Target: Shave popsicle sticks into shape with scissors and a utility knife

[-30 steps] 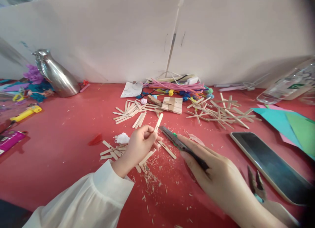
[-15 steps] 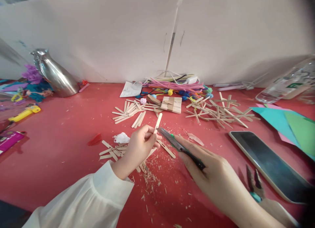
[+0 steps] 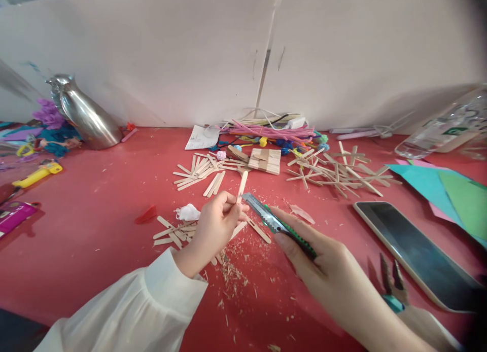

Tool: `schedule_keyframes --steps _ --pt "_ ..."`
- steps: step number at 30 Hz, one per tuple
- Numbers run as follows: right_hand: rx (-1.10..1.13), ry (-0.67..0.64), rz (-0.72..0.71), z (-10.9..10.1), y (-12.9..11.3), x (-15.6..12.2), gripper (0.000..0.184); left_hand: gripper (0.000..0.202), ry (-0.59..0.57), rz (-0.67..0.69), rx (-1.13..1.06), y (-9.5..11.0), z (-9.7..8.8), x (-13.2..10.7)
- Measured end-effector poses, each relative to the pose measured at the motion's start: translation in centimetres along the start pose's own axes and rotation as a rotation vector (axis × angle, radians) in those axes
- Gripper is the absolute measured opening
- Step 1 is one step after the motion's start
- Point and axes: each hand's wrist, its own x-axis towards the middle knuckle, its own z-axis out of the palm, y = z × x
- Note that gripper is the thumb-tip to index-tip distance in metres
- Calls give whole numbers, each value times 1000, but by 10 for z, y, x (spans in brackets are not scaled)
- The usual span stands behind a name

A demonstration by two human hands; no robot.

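Observation:
My left hand [image 3: 222, 216] pinches a wooden craft stick [image 3: 242, 183], its upper end pointing up and away from me. In my right hand [image 3: 323, 266] is a green and black utility knife [image 3: 272, 221], its blade out and its tip close beside the stick near my left fingertips. Whether blade and wood touch, I cannot tell. Under my hands lie wood shavings [image 3: 232, 273] and a stick with a slot in it [image 3: 258, 229]. More loose sticks [image 3: 167, 233] lie left of my left wrist, by a crumpled white piece [image 3: 187, 213].
Craft sticks [image 3: 203, 170], a stick bundle [image 3: 264, 161] and crossed sticks [image 3: 338, 169] lie further back, before pink pipe cleaners [image 3: 274, 130]. A phone [image 3: 411, 250] and pliers [image 3: 393, 281] are right. A steel jug [image 3: 85, 113] and yellow tool [image 3: 37, 174] stand and lie left.
The knife has rolled in my right hand, so its silvery blade side and green handle now show. The stick in my left hand has shifted slightly to the left.

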Motion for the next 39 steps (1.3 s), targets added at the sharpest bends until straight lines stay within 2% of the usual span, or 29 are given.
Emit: schedule_keyframes --steps 5,10,16,18,24,32,39 --pt "7 -28 -43 -1 -5 2 38 26 2 -6 -6 -1 1 0" --pt "-61 -5 -121 1 -7 2 40 24 16 54 125 -2 -1 -1" --pt "-332 154 -319 3 -6 1 37 18 10 98 280 6 -3 -2" --pt "-395 169 -358 3 -5 1 38 17 5 98 303 7 -3 -1" --pt "-358 125 -280 1 -2 0 39 18 -29 77 312 9 -4 1" --pt "-357 143 -259 -1 -3 2 35 26 -136 -19 54 6 -6 3" --pt "-235 19 -91 -2 0 2 38 30 -35 92 305 8 -6 0"
